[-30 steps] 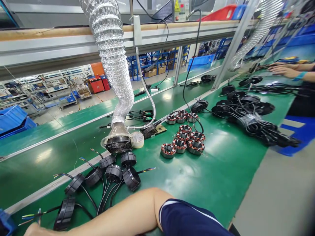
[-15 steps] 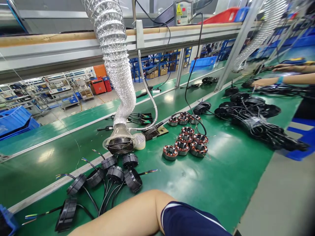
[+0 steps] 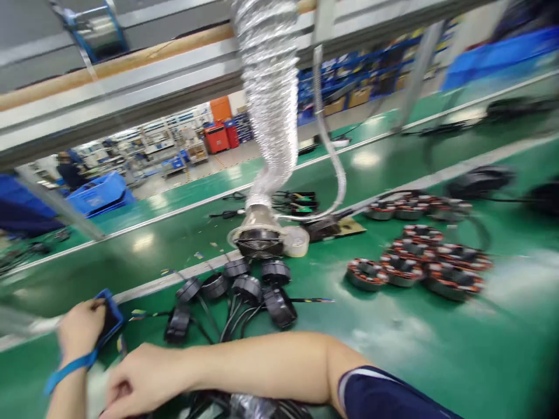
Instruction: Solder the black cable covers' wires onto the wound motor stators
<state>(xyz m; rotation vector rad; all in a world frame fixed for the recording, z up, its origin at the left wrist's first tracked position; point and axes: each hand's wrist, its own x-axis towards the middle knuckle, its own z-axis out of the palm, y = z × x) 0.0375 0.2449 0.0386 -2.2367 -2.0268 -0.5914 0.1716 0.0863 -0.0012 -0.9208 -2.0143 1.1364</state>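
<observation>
My left hand (image 3: 82,329), with a blue band on its wrist, reaches over the edge of a small blue bin (image 3: 114,314) at the left. Its fingertips are hidden in there. Close by, at the lower left, my right hand (image 3: 144,375) has its fingers curled together, and what they hold is hidden and blurred. Coloured wire ends (image 3: 121,345) show just above it. Beyond my right forearm lie several round black plastic housings with cables, one black housing (image 3: 279,305) nearest the middle. More black cables (image 3: 209,404) lie under the forearm, beside clear plastic wrap (image 3: 253,407).
Several copper-wound stators (image 3: 404,269) stand on the green table (image 3: 349,361) to the right. A fan-fitted extraction hood (image 3: 259,235) hangs from a silver duct (image 3: 273,116). Next to it is a tape roll (image 3: 296,241). A metal rail (image 3: 174,273) runs along behind.
The view has swung left and everything is blurred. Both my hands and the small blue bin now show at the lower left; before, only my right arm was visible.
</observation>
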